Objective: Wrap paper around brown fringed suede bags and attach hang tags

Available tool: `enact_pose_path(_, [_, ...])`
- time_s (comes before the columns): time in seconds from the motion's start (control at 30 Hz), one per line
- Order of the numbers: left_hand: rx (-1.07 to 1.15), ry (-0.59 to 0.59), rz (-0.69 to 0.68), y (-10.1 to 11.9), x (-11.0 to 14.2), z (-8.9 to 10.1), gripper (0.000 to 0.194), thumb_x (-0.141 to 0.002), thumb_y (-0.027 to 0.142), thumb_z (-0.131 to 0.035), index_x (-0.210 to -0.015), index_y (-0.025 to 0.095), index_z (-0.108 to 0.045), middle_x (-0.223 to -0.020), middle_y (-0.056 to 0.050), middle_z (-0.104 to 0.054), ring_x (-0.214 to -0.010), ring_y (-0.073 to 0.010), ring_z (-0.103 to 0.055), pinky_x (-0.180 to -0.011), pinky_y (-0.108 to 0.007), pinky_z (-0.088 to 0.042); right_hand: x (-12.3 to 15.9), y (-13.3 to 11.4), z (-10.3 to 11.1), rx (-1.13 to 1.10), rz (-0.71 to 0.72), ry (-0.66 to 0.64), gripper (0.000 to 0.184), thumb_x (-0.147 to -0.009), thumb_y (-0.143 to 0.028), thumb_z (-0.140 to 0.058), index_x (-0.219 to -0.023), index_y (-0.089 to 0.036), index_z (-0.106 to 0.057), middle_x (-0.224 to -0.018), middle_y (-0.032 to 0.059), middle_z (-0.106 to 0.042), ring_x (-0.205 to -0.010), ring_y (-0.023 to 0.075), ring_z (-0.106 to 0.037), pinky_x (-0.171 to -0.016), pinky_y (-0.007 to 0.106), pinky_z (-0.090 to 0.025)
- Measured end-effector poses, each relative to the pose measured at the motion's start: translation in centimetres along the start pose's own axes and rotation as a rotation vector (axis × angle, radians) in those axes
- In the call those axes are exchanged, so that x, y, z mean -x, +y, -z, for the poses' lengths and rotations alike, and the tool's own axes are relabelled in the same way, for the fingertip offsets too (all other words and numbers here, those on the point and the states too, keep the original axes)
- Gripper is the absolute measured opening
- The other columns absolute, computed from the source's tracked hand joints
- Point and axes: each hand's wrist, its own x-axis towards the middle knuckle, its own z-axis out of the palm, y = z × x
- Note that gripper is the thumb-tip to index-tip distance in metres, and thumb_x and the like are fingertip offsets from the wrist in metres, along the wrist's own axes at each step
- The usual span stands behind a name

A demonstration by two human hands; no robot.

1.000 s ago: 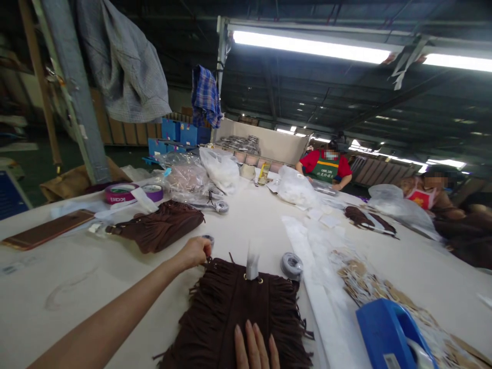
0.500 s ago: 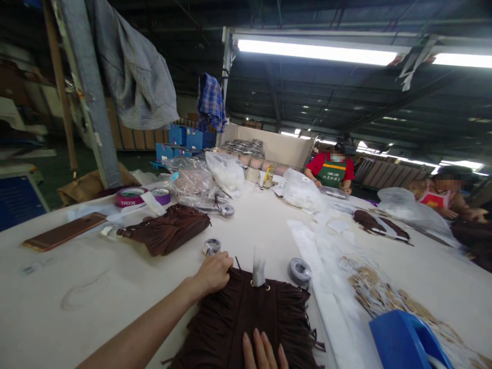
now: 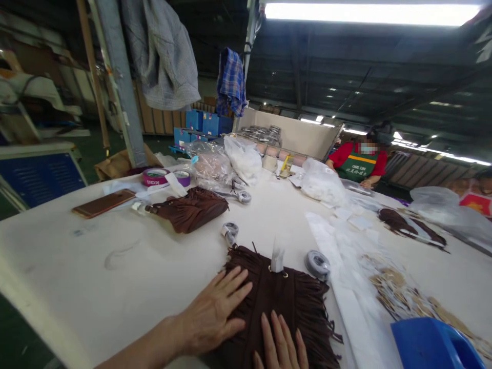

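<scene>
A dark brown fringed suede bag (image 3: pixel 284 302) lies flat on the white table (image 3: pixel 115 266) right in front of me. My left hand (image 3: pixel 215 312) rests flat on the bag's left side with the fingers spread. Only the fingers of my right hand (image 3: pixel 282 346) show at the bottom edge, stretched out flat on the bag. A small white tag (image 3: pixel 277 260) stands up at the bag's top edge. Two grey tape rolls lie close by: one (image 3: pixel 230 230) beyond the bag's left corner, one (image 3: pixel 317 264) off its right corner.
A second brown fringed bag (image 3: pixel 192 209), a phone (image 3: pixel 103 203), purple tape rolls (image 3: pixel 156 177) and plastic bags (image 3: pixel 246 159) lie farther back. A blue tape dispenser (image 3: pixel 430 343) sits at bottom right beside paper tags (image 3: pixel 400 292). Two people work at the far right.
My left hand let go of the bag's top left corner, drew back toward me and now lies flat and spread on the bag. The view swung left and down.
</scene>
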Motion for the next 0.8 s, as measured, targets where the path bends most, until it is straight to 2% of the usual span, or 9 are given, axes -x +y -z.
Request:
enact_pose_path(0.07, [0.067,-0.006,0.112,-1.0,0.6,-0.9,0.053,-0.084,0.039,-0.048,-0.133,0.026,-0.037,-0.143,-0.005,-0.033,-0.134,-0.0239,-0.023,-0.110,-0.050,-0.010,0.1,0.4,0.4,0.021,0.002,-0.041,0.060,-0.086,-0.046,-0.041,-0.140,-0.022,-0.029,-0.107,0.0063,-0.066,-0.090,0.0247,-0.063,-0.085,0.039,-0.036])
enact_pose_path(0.13, [0.103,0.117,0.362,-2.9,0.8,-0.5,0.049,-0.082,0.031,-0.047,-0.130,0.019,-0.043,-0.141,-0.010,-0.036,-0.133,-0.0263,-0.023,-0.110,-0.050,-0.009,-0.1,0.3,0.6,0.033,0.008,-0.059,0.063,-0.086,-0.046,-0.040,-0.141,-0.020,-0.026,-0.109,0.0084,-0.065,-0.092,0.0266,-0.062,-0.086,0.042,-0.035])
enact_pose_path(0.2, [0.139,0.234,0.550,-4.3,1.1,0.6,0.047,-0.081,0.024,-0.042,-0.125,0.008,-0.044,-0.135,-0.019,-0.042,-0.129,-0.0288,-0.033,-0.107,-0.047,-0.020,-0.5,0.1,0.8,0.042,0.039,-0.058,0.063,-0.086,-0.046,-0.040,-0.141,-0.018,-0.026,-0.108,0.0091,-0.066,-0.091,0.0269,-0.062,-0.086,0.042,-0.034])
enact_pose_path(0.27, [0.219,0.265,0.628,-4.3,1.6,1.4,0.043,-0.082,0.025,-0.037,-0.118,0.004,-0.048,-0.117,-0.020,-0.057,-0.111,-0.0263,-0.052,-0.095,-0.040,-0.038,-0.7,0.0,1.1,0.048,0.071,-0.058,0.062,-0.087,-0.044,-0.039,-0.141,-0.016,-0.026,-0.106,0.0099,-0.066,-0.090,0.0266,-0.062,-0.086,0.042,-0.033])
enact_pose_path(0.33, [0.339,0.234,0.642,-3.0,2.0,1.3,0.039,-0.083,0.034,-0.036,-0.107,0.008,-0.054,-0.091,-0.011,-0.067,-0.085,-0.0213,-0.063,-0.077,-0.032,-0.048,-0.9,-0.1,1.3,0.050,0.052,-0.082,0.062,-0.088,-0.042,-0.036,-0.142,-0.015,-0.023,-0.108,0.0113,-0.065,-0.092,0.0270,-0.062,-0.087,0.043,-0.033])
enact_pose_path(0.4, [0.451,0.185,0.624,-1.3,2.1,0.4,0.037,-0.079,0.043,-0.043,-0.095,0.013,-0.058,-0.079,-0.005,-0.068,-0.074,-0.0196,-0.063,-0.066,-0.028,-0.049,-1.0,-0.1,1.6,0.050,0.036,-0.107,0.060,-0.089,-0.041,-0.034,-0.142,-0.014,-0.024,-0.112,0.0116,-0.064,-0.096,0.0272,-0.061,-0.088,0.044,-0.033])
enact_pose_path(0.53, [0.565,0.164,0.613,0.9,1.7,-1.2,0.041,-0.058,0.042,-0.065,-0.087,0.014,-0.057,-0.088,-0.006,-0.067,-0.082,-0.0233,-0.061,-0.069,-0.030,-0.048,-1.4,-0.2,2.6,0.052,0.045,-0.148,0.055,-0.087,-0.041,-0.040,-0.136,-0.015,-0.037,-0.119,0.0093,-0.060,-0.103,0.0252,-0.058,-0.092,0.042,-0.032])
enact_pose_path(0.67, [0.598,0.185,0.633,1.1,1.4,-1.9,0.040,-0.060,0.043,-0.057,-0.088,0.014,-0.055,-0.089,-0.008,-0.067,-0.081,-0.0240,-0.061,-0.069,-0.031,-0.047,-2.3,-1.3,3.8,-0.018,-0.059,-0.179,0.047,-0.088,-0.037,-0.041,-0.131,-0.018,-0.044,-0.123,0.0061,-0.058,-0.108,0.0231,-0.055,-0.097,0.040,-0.030])
enact_pose_path(0.8, [0.675,0.108,0.696,0.2,2.1,-2.3,0.044,-0.066,0.051,-0.045,-0.091,0.016,-0.054,-0.073,-0.004,-0.066,-0.052,-0.0201,-0.058,-0.045,-0.029,-0.042,-3.4,-2.9,4.2,-0.111,-0.242,-0.118,0.040,-0.091,-0.036,-0.035,-0.123,-0.021,-0.052,-0.123,0.0053,-0.058,-0.112,0.0224,-0.053,-0.101,0.041,-0.028])
